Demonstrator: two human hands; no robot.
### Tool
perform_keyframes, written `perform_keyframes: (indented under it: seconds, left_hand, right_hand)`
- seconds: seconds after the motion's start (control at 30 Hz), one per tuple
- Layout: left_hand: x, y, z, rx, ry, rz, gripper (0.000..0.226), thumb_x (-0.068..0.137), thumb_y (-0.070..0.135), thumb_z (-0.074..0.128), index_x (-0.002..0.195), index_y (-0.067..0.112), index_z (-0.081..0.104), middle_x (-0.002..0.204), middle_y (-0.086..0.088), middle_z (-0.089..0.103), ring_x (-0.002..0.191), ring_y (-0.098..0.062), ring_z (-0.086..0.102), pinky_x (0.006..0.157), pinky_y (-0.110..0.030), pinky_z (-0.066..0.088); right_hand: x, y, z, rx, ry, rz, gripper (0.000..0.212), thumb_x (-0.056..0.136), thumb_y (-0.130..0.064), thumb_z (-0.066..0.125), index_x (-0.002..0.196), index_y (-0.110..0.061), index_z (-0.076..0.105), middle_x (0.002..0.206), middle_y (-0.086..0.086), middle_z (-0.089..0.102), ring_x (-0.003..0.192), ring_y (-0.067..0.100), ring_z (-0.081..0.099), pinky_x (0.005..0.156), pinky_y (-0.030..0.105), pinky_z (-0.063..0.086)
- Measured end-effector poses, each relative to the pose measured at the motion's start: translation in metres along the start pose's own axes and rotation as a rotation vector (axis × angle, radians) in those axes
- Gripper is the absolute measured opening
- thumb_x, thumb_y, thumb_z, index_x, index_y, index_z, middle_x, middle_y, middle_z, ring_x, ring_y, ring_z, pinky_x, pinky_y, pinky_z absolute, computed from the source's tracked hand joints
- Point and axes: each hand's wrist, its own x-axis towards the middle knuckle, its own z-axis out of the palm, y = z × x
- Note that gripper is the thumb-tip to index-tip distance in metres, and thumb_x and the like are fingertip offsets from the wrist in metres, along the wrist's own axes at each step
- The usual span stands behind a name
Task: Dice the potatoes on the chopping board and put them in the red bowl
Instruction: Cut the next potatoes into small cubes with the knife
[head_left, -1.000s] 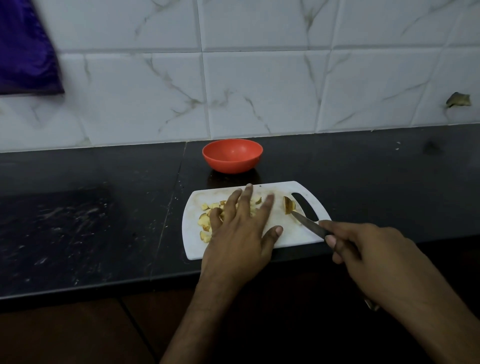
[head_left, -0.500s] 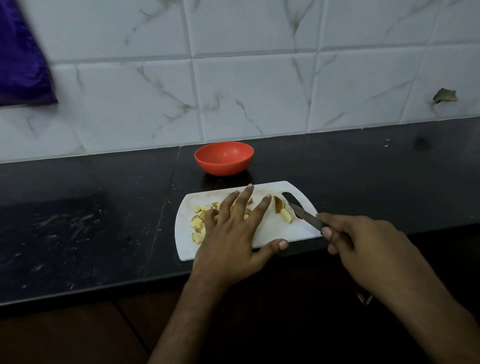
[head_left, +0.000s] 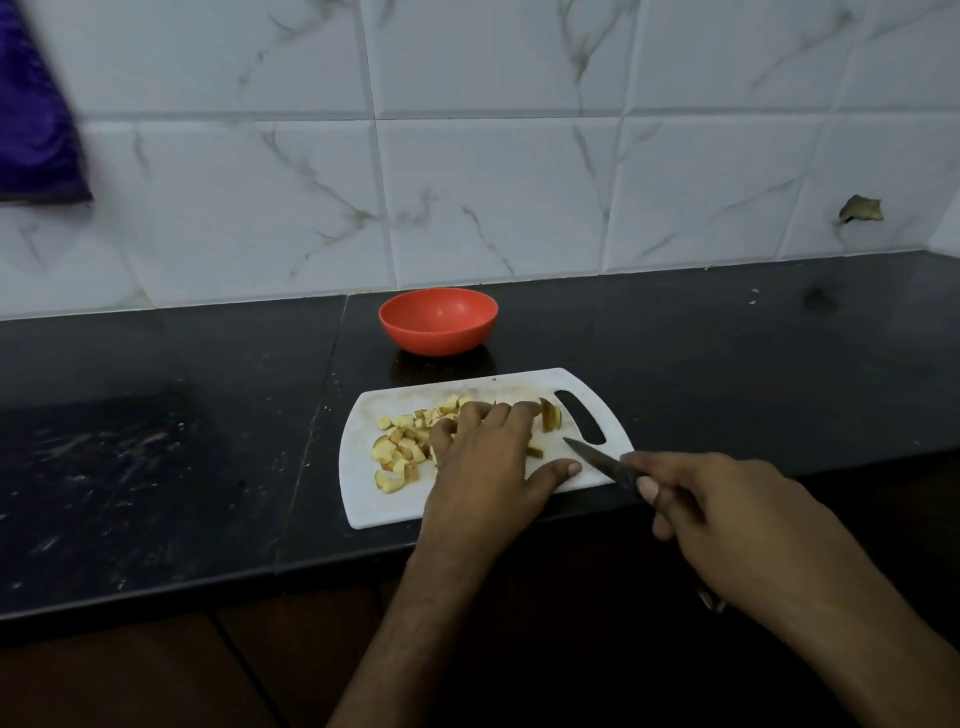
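Observation:
A white chopping board (head_left: 384, 506) lies near the front edge of the black counter. Diced potato pieces (head_left: 397, 452) with skin on are heaped on its left half. My left hand (head_left: 488, 467) lies over the heap with its fingers curled down onto the pieces and its thumb spread flat on the board. A larger potato chunk (head_left: 549, 414) stands just right of those fingers, by the board's handle slot. My right hand (head_left: 727, 519) grips a knife (head_left: 597, 460); the blade points left, over the board's right corner. The red bowl (head_left: 438, 322) stands behind the board, nothing visible inside.
The black counter (head_left: 156, 441) runs left and right of the board, backed by a white marble-tiled wall (head_left: 493, 197). A purple cloth (head_left: 31, 114) hangs at the upper left. The counter's front edge is just below the board.
My left hand's fingers have gone from straight to curled over the potato pieces. The knife has drawn back right, away from the larger chunk. The camera has shifted slightly.

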Motion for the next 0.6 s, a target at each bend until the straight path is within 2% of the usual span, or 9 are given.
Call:
perform_keyframes:
  seconds: [0.1, 0.23, 0.3, 0.4, 0.53, 0.6]
  left_hand:
    - [-0.003, 0.002, -0.001, -0.017, 0.028, 0.005, 0.039, 0.098, 0.047, 0.053, 0.134, 0.035, 0.049, 0.131, 0.016, 0.056, 0.134, -0.013, 0.032, 0.112, -0.046, 0.016]
    - [-0.006, -0.004, -0.004, -0.108, 0.066, -0.069, 0.037, 0.095, 0.031, 0.058, 0.131, 0.037, 0.052, 0.128, 0.019, 0.057, 0.135, -0.01, 0.03, 0.117, -0.049, 0.014]
    - [-0.005, -0.006, -0.005, -0.133, 0.074, -0.106, 0.036, 0.094, 0.025, 0.059, 0.127, 0.037, 0.057, 0.125, 0.019, 0.058, 0.133, -0.008, 0.031, 0.117, -0.048, 0.014]
    - [-0.003, -0.005, -0.005, -0.134, 0.084, -0.144, 0.028, 0.095, 0.023, 0.061, 0.121, 0.036, 0.063, 0.122, 0.018, 0.061, 0.13, -0.007, 0.032, 0.116, -0.045, 0.012]
    - [-0.003, -0.006, -0.004, -0.169, 0.121, -0.188, 0.023, 0.095, 0.026, 0.065, 0.116, 0.034, 0.066, 0.117, 0.017, 0.064, 0.129, -0.008, 0.035, 0.115, -0.043, 0.012]
    - [-0.003, -0.007, -0.005, -0.182, 0.121, -0.203, 0.023, 0.094, 0.028, 0.066, 0.116, 0.034, 0.067, 0.116, 0.017, 0.063, 0.129, -0.007, 0.035, 0.115, -0.043, 0.012]
  right_hand:
    - [0.005, 0.001, 0.001, 0.01, 0.019, 0.008, 0.03, 0.1, -0.048, 0.039, 0.125, -0.06, 0.049, 0.079, -0.02, 0.066, 0.077, -0.002, 0.06, 0.072, 0.029, 0.055]
    - [0.006, -0.008, 0.008, 0.088, 0.008, -0.033, 0.035, 0.101, -0.046, 0.042, 0.133, -0.056, 0.049, 0.085, -0.019, 0.066, 0.07, -0.003, 0.059, 0.066, 0.017, 0.05]
    - [0.005, -0.014, 0.011, 0.154, -0.007, -0.054, 0.036, 0.101, -0.042, 0.045, 0.135, -0.053, 0.05, 0.084, -0.015, 0.066, 0.061, -0.002, 0.058, 0.065, 0.016, 0.051]
    - [0.002, -0.021, 0.016, 0.18, -0.03, -0.079, 0.038, 0.102, -0.039, 0.044, 0.138, -0.05, 0.047, 0.089, -0.012, 0.067, 0.061, -0.001, 0.058, 0.069, 0.019, 0.055]
    - [0.003, -0.027, 0.019, 0.154, -0.033, -0.093, 0.041, 0.103, -0.04, 0.04, 0.143, -0.048, 0.043, 0.103, -0.011, 0.068, 0.068, -0.002, 0.056, 0.077, 0.02, 0.055]
    - [0.004, -0.029, 0.02, 0.122, -0.034, -0.102, 0.041, 0.103, -0.04, 0.039, 0.143, -0.049, 0.042, 0.104, -0.011, 0.068, 0.075, 0.0, 0.06, 0.079, 0.021, 0.056]
